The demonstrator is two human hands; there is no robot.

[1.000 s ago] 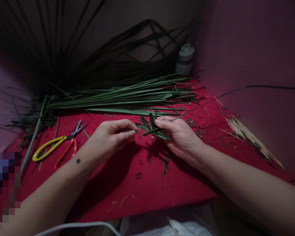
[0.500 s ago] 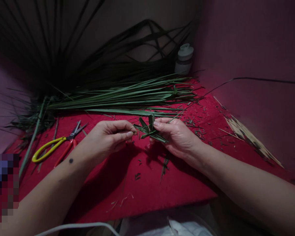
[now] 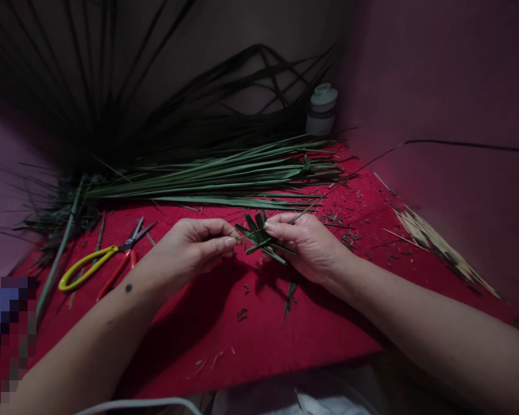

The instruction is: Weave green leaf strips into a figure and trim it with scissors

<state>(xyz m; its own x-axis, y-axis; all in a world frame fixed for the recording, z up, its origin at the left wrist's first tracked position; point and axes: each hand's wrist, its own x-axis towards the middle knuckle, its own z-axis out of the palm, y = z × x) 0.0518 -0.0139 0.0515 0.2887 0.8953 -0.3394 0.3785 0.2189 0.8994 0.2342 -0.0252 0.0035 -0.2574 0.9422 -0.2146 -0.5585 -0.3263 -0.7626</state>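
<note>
A small woven piece of green leaf strips [image 3: 259, 236] is held just above the red cloth [image 3: 251, 328]. My right hand [image 3: 305, 245] is closed around it from the right, thumb and fingers on its top. My left hand [image 3: 194, 245] pinches the end of one thin strip sticking out of its left side. Both hands are close together at the middle of the cloth.
A bundle of long green leaves [image 3: 216, 173] lies across the back of the cloth. Scissors with yellow and red handles [image 3: 101, 259] rest at the left. A white jar [image 3: 321, 109] stands at the back right. Pale thin sticks [image 3: 436, 248] lie at the right. Leaf scraps litter the cloth.
Both hands with the woven piece sit slightly lower and left in the picture; the grip on it is the same.
</note>
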